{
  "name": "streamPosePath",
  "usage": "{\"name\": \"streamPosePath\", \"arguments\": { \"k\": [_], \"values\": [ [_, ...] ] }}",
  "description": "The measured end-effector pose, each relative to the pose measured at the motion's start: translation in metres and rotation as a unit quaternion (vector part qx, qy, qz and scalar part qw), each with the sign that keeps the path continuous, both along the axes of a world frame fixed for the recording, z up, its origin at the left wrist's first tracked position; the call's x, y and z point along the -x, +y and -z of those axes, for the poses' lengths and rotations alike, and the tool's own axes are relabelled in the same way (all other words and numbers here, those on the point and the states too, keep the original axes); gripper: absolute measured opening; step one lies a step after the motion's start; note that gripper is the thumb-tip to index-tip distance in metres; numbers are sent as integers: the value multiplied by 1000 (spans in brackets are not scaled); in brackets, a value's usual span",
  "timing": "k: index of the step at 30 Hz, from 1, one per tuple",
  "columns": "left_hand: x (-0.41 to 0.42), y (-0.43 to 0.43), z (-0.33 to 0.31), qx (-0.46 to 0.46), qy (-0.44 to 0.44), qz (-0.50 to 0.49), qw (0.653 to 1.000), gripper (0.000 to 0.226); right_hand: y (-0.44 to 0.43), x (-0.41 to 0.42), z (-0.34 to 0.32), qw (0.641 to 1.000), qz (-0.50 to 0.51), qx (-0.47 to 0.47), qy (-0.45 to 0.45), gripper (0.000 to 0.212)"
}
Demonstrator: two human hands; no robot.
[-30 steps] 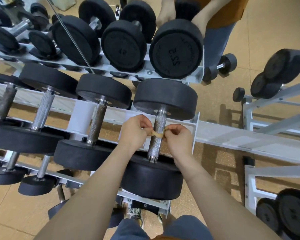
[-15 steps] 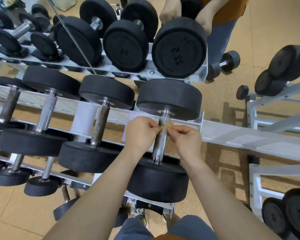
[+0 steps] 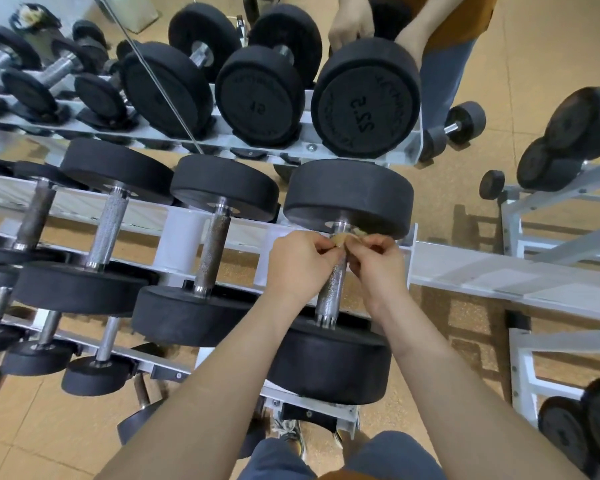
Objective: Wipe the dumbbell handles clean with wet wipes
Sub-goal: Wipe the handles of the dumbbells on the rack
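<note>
A big black dumbbell lies on the white rack [image 3: 499,275], rightmost in the middle row, with its knurled steel handle [image 3: 331,291] pointing away from me. A soiled, tan wet wipe [image 3: 340,240] is wrapped round the far end of that handle, just under the far weight head [image 3: 349,195]. My left hand [image 3: 300,263] pinches the wipe's left end and my right hand [image 3: 374,261] pinches its right end, one on each side of the handle. The near head [image 3: 329,365] sits below my wrists.
Two more dumbbells [image 3: 212,251] with steel handles lie to the left on the same rack, smaller ones beneath. A mirror behind reflects heavy dumbbells [image 3: 366,98] and a person's hands [image 3: 349,24]. Another white rack [image 3: 548,199] with weights stands at right.
Both hands have slid the wipe along the handle away from me, from its middle up to the far end by the weight head. The view has shifted slightly.
</note>
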State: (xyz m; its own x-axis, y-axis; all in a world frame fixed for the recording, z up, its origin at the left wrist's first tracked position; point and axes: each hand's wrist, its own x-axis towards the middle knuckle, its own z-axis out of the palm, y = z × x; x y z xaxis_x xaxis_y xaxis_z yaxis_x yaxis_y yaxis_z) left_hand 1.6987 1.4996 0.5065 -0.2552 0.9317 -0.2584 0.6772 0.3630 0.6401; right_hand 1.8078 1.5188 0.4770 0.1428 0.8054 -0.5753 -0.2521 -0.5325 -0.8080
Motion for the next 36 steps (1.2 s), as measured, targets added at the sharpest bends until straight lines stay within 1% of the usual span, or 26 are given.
{"name": "streamPosePath", "arguments": {
  "k": [1, 3, 4, 6, 8, 10, 11, 13, 14, 16, 17, 18, 20, 21, 24, 26, 27, 29, 30, 31, 32, 33, 35, 36],
  "values": [
    [-2, 3, 0, -12, -29, -23, 999, 16, 5, 1, 0, 998, 39, 10, 44, 24],
    [-5, 11, 1, -37, -65, -54, 996, 17, 6, 2, 3, 996, 62, 20, 62, 20],
    [-7, 14, 2, -49, -64, -59, 995, 17, 4, 2, 4, 996, 56, 21, 67, 15],
    [-10, 18, 7, -70, -48, -58, 995, 17, 2, 3, 4, 991, 66, 31, 113, 8],
    [-12, 18, 10, -90, -24, -55, 994, 18, 5, 4, 2, 980, 113, 48, 158, 13],
    [-12, 17, 11, -112, 19, -32, 993, 17, 3, 7, -3, 976, 140, 42, 160, 14],
    [-13, 16, 11, -128, 42, 2, 991, 16, 1, 7, -4, 983, 134, 30, 119, 15],
    [-15, 15, 12, -157, 100, 106, 977, 13, -5, 4, -1, 996, 88, -20, -28, 20],
    [-14, 15, 15, -165, 130, 150, 966, 10, -8, 3, 3, 993, 60, -48, -93, 20],
    [-7, 16, 18, -167, 163, 196, 952, 10, -12, 2, 5, 981, 8, -93, -172, 18],
    [-4, 15, 16, -165, 160, 196, 953, 13, -13, 4, 4, 970, -15, -121, -210, 18],
    [-2, 15, 12, -165, 151, 183, 957, 16, -13, 6, 2, 952, -39, -158, -259, 18],
    [-1, 14, 7, -145, 142, 145, 968, 22, -11, 9, 1, 900, -86, -235, -357, 19],
    [-1, 14, 5, -132, 142, 132, 972, 23, -9, 8, 1, 878, -110, -258, -387, 20],
    [1, 9, 3, -76, 136, 115, 981, 22, -11, -3, 1, 848, -184, -255, -426, 18],
    [9, 0, 1, -17, 115, 142, 983, 20, -23, -8, -3, 831, -237, -244, -439, 20],
    [12, -6, -2, 16, 111, 170, 979, 18, -30, -10, -6, 823, -275, -232, -440, 21],
    [18, -17, -7, 79, 97, 228, 966, 17, -44, -14, -11, 806, -371, -186, -421, 19],
    [23, -21, -7, 107, 76, 238, 962, 17, -48, -16, -13, 803, -409, -161, -402, 15],
    [27, -24, -6, 129, 42, 227, 964, 17, -48, -17, -15, 805, -428, -146, -384, 12],
    [30, -26, -3, 139, 4, 197, 970, 17, -45, -17, -17, 808, -424, -148, -381, 10],
    [32, -26, 1, 129, -27, 157, 979, 18, -38, -15, -18, 810, -398, -168, -398, 11],
    [31, -24, 8, 77, -63, 80, 992, 13, -17, -8, -18, 799, -312, -240, -454, 13],
    [29, -23, 9, 56, -71, 59, 994, 11, -9, -4, -19, 790, -290, -269, -468, 12]
  ]
}}
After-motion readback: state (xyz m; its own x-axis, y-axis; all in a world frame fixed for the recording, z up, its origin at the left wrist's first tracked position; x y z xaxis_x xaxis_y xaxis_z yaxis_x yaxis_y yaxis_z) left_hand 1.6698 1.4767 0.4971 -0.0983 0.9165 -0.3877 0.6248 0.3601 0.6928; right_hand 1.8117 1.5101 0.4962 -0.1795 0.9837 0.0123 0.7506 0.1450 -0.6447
